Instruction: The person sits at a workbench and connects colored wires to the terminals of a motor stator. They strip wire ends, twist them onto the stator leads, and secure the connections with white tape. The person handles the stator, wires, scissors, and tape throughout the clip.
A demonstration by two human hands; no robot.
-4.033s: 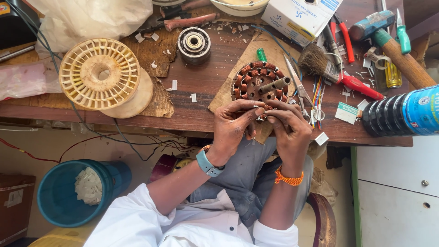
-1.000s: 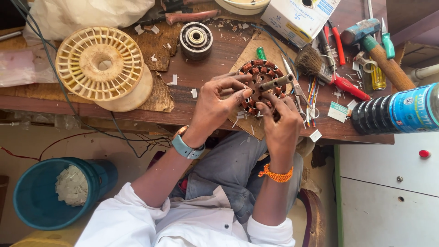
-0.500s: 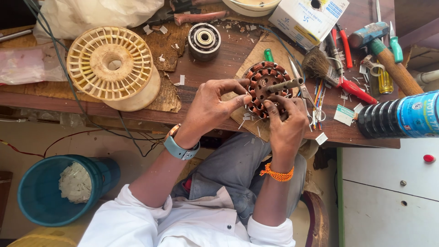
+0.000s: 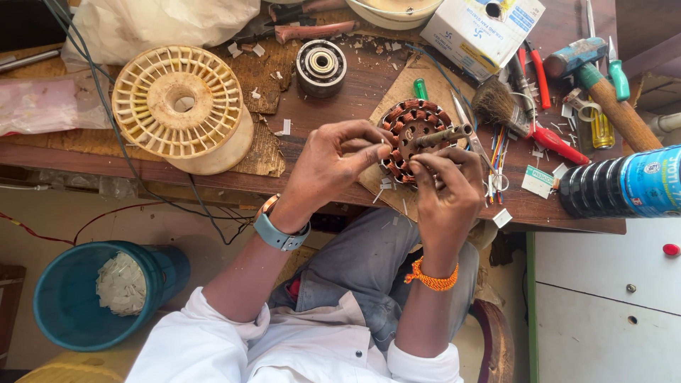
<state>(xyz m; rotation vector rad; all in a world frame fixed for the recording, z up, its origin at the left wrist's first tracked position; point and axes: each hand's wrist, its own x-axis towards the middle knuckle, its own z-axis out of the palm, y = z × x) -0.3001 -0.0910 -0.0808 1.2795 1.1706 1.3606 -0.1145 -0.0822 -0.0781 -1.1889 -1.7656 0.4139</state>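
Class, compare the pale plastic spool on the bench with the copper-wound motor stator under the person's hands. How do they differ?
The plastic spool is cream, wider and bare of wire; the motor stator is smaller, with reddish copper coils around it. The spool lies untouched, apart from the hands; the stator has the left hand and right hand at its near edge. A metal shaft stands in the stator; the spool's hub is open. Both are round.

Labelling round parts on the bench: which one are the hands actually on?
The copper-wound stator with the shaft, touched by left hand and right hand. The cream spool and metal bearing lie apart, untouched.

copper-orange stator [image 4: 415,128], cream spool [image 4: 181,106], teal bucket [image 4: 85,294]
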